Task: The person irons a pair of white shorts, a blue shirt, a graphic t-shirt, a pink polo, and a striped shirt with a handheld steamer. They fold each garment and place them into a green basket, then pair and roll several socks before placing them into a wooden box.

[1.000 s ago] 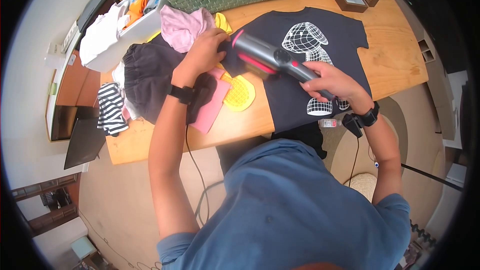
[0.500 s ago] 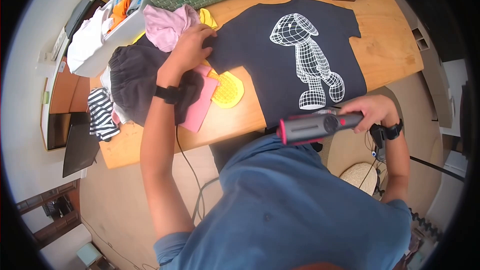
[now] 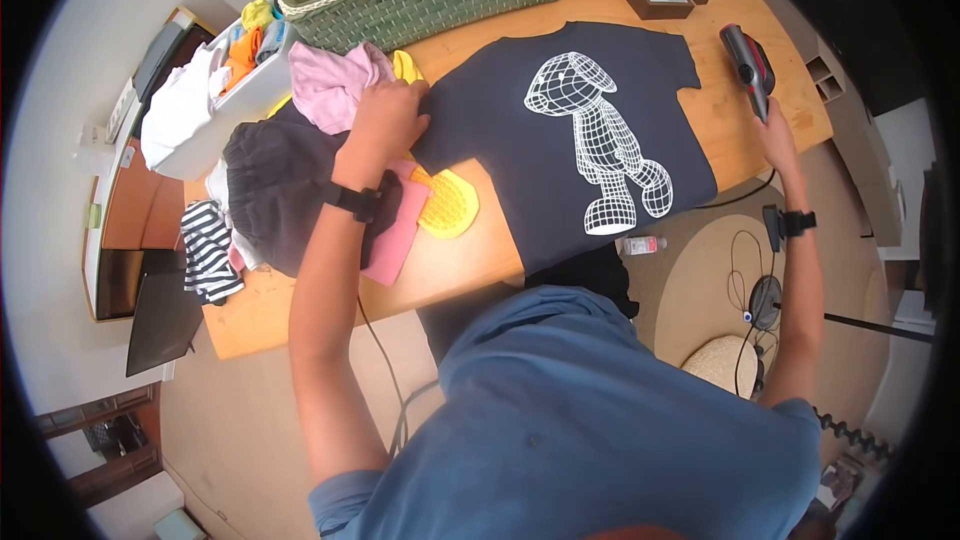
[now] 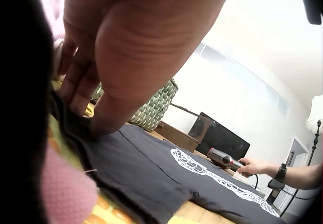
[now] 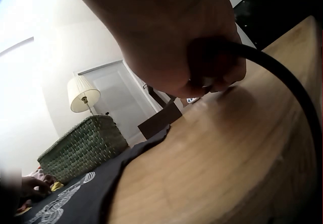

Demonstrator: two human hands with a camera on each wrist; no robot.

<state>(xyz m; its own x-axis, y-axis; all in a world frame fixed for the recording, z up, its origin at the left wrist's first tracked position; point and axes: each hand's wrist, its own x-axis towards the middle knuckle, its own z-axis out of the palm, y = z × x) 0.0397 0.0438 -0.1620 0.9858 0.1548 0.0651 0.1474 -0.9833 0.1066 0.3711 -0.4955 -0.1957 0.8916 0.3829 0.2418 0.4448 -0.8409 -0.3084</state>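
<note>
A dark T-shirt (image 3: 660, 80) with a white wireframe dog figure lies spread on the wooden table (image 3: 760, 140). My left hand (image 3: 386, 128) rests at its left sleeve; in the left wrist view the fingertips of the left hand (image 4: 121, 57) touch the dark cloth (image 4: 136, 158). My right hand (image 3: 777, 143) grips the handle of a grey and red handheld device (image 3: 745, 62) over the table's right end. The device (image 4: 222, 158) also shows in the left wrist view. Seen from the right wrist, the right hand (image 5: 186, 42) is curled, with a black cable (image 5: 282, 72) trailing from it.
A green woven basket (image 3: 430, 2) and an open brown case (image 3: 660, 10) stand at the back. On the left are a white bin (image 3: 205, 130) of clothes, a pink cloth (image 3: 335, 90), dark shorts (image 3: 275, 180), a striped garment (image 3: 208, 250) and a yellow textured piece (image 3: 450, 208).
My right hand has carried the device from over the shirt, down past its lower edge, then across to the table's far right. My left hand has stayed at the sleeve.
</note>
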